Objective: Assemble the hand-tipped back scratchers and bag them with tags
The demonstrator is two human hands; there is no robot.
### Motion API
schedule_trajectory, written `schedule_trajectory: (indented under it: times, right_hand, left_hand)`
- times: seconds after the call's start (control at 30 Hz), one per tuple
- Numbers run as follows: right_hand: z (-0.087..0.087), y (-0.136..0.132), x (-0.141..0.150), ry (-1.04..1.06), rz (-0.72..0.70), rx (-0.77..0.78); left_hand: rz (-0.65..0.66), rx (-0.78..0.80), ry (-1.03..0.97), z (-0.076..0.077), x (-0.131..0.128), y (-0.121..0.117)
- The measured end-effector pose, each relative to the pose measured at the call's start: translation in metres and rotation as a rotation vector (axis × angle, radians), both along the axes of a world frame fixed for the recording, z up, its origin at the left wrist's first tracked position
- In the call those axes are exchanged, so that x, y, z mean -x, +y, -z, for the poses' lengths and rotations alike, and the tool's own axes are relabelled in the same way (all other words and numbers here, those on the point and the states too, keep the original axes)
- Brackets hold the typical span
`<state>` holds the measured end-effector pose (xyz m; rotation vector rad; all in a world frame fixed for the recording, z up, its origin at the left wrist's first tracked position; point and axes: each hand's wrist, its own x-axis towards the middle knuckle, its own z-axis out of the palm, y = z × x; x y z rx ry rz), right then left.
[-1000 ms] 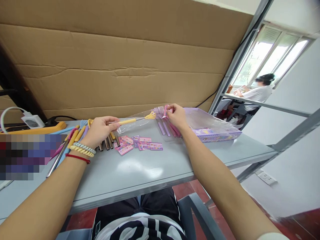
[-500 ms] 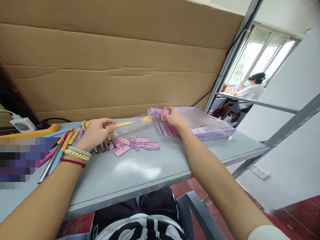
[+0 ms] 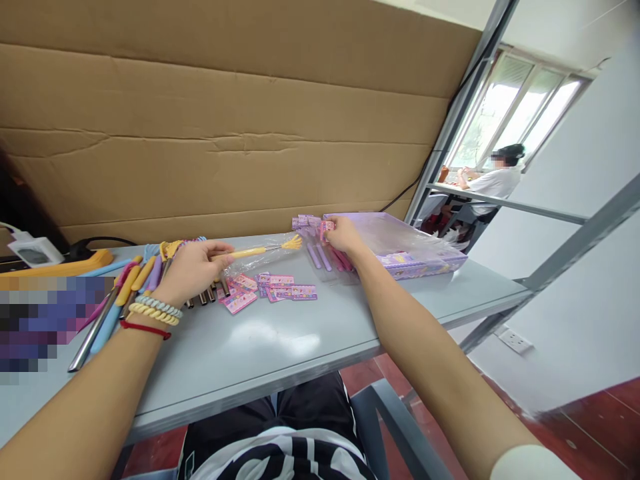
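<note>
My left hand is closed on the handle of a yellow hand-shaped back scratcher, whose claw end points right inside a clear plastic sleeve. My right hand pinches a small pink card at the top of that sleeve, above a row of purple and pink scratchers. Several pink and purple printed cards lie on the grey table between my hands.
A bundle of coloured scratchers with metal shafts lies at the left. A purple tray in plastic wrap sits at the right. A cardboard sheet stands behind the table. Another person sits at a far desk by the window.
The view has drifted slightly, so everything sits a little lower and left. Both hands keep their grips with hardly any movement.
</note>
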<state>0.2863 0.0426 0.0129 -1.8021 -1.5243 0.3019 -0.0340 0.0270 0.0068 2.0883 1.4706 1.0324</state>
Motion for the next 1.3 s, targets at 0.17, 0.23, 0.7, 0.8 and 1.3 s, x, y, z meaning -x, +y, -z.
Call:
schedule_trajectory:
  times: [0.17,0.23,0.7,0.8,1.3]
  right_hand:
    - [0.001,0.003,-0.001,-0.060,0.044,-0.009]
    - [0.002,0.003,0.000,-0.077,0.051,-0.010]
    - [0.002,0.000,0.002,-0.174,0.102,-0.013]
    - [0.002,-0.001,0.002,-0.175,0.122,-0.018]
    - [0.002,0.002,0.001,-0.199,0.148,0.007]
  left_hand:
    - [0.006,0.058,-0.025,0.003,-0.004,0.000]
    - [-0.010,0.048,-0.015,0.002,-0.006,-0.002]
    - [0.014,0.045,0.025,-0.001,-0.010,-0.008]
    - [-0.012,0.023,0.062,-0.004,-0.012,-0.011]
    - [0.001,0.010,0.057,-0.004,-0.011,-0.012]
